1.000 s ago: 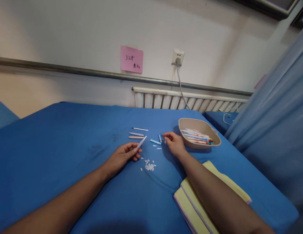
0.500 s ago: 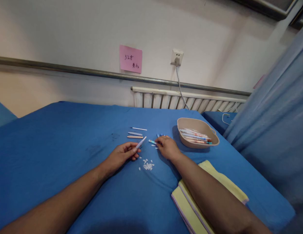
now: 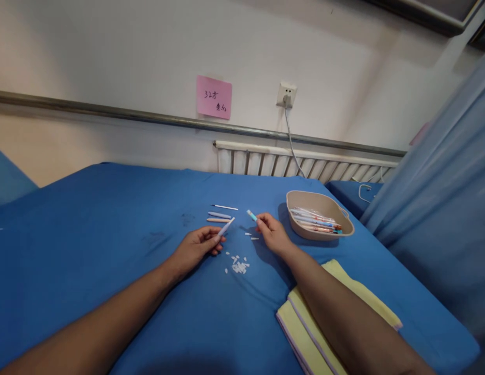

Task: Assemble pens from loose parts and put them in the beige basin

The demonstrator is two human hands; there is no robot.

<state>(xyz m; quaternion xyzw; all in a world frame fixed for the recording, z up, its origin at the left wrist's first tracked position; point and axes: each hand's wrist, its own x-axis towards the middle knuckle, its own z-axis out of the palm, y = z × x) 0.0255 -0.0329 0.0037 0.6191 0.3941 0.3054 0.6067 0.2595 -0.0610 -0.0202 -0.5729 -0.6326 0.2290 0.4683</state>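
My left hand (image 3: 197,246) is closed on a pale lavender pen barrel (image 3: 224,229), its whitish narrow end tilted up and to the right. Between thumb and fingers of my right hand (image 3: 272,235) is a short light-blue and white pen cap (image 3: 251,214), lifted off the sheet and apart from the barrel. Behind my left hand lie a thin pen refill (image 3: 226,208), another lavender barrel (image 3: 219,214) and a peach barrel (image 3: 216,220). Two slim white pieces (image 3: 254,238) lie below my right hand. Nearer to me is a loose pile of tiny white tips (image 3: 239,267).
A beige basket (image 3: 320,195) with several pens stands at the right on the blue sheet (image 3: 109,234). My right forearm passes over a folded yellow towel (image 3: 305,333). A radiator (image 3: 261,161) runs along the wall behind, and a blue curtain (image 3: 433,172) hangs at the right.
My right hand has picked up the light-blue and white cap and raised it, tilted up and to the left. My left hand still holds the barrel. The view has shifted slightly.
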